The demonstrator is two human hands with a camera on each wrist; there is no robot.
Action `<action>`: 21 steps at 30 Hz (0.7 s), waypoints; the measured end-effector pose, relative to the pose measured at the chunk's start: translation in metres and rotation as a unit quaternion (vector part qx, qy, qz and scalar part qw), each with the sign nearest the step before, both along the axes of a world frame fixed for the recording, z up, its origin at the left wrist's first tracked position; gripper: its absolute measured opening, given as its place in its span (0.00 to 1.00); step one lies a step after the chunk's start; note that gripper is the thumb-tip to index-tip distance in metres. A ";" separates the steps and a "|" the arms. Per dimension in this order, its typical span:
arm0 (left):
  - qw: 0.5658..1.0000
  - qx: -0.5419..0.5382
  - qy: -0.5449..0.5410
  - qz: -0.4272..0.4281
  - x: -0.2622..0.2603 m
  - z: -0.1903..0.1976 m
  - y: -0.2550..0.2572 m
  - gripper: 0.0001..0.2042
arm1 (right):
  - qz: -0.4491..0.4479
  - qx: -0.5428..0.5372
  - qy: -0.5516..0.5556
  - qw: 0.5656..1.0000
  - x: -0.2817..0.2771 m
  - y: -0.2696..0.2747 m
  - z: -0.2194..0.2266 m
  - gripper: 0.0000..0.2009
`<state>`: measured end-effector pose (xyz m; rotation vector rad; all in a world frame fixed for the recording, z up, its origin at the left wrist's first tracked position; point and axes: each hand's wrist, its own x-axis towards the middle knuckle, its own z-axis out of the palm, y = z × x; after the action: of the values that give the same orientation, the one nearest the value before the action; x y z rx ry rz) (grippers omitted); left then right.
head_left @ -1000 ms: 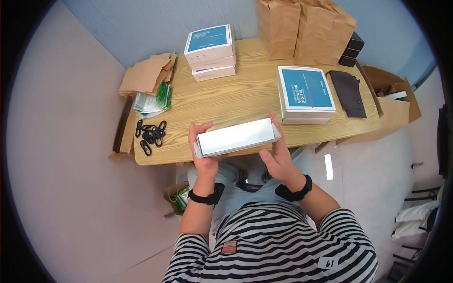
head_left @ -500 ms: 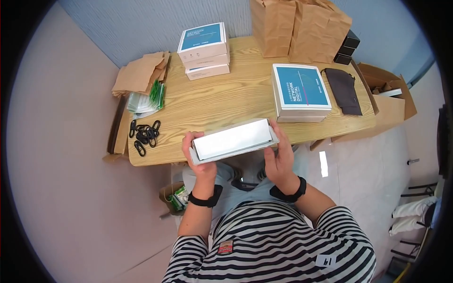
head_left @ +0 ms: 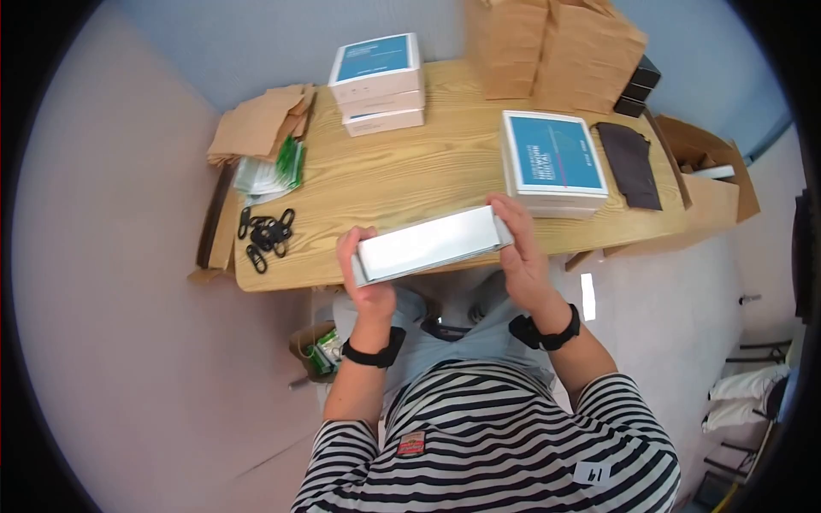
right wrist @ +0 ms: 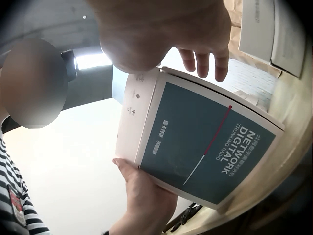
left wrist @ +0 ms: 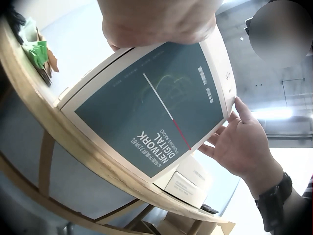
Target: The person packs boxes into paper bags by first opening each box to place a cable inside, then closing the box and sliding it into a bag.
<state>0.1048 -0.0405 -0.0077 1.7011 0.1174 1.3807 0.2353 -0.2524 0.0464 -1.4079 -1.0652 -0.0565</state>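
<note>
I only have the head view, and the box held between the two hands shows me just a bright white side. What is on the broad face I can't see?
Observer: The box has a teal face there, with NETWORK DIGITAL in white lettering. Both wrist views show it.

Operator: Anything on it besides lettering?

Observer: Yes, a straight line runs across it, part white and part red.

Operator: And the pale side next to that face, is it plain?

Observer: No, the right wrist view shows small dark printed marks on it. The thumb of the left hand is at one end of that side.
</note>
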 end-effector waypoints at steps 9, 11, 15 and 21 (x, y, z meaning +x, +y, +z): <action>0.999 0.018 0.039 0.005 -0.007 0.008 0.001 0.43 | 0.053 0.000 0.084 0.995 0.001 0.008 0.001 0.23; 1.000 0.002 0.021 -0.018 -0.006 0.010 -0.001 0.40 | 0.060 0.003 0.093 0.994 0.001 0.008 0.002 0.23; 0.999 -0.011 0.026 -0.037 -0.006 0.012 -0.001 0.39 | 0.076 0.015 0.110 0.991 0.001 0.008 0.001 0.23; 0.998 0.047 0.015 -0.044 -0.007 0.026 0.002 0.36 | 0.087 0.026 0.120 0.989 0.000 0.006 0.000 0.23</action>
<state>0.0979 -0.0384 0.0178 1.7847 -0.0050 1.3133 0.2350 -0.2464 0.0461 -1.2353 -0.9742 0.2068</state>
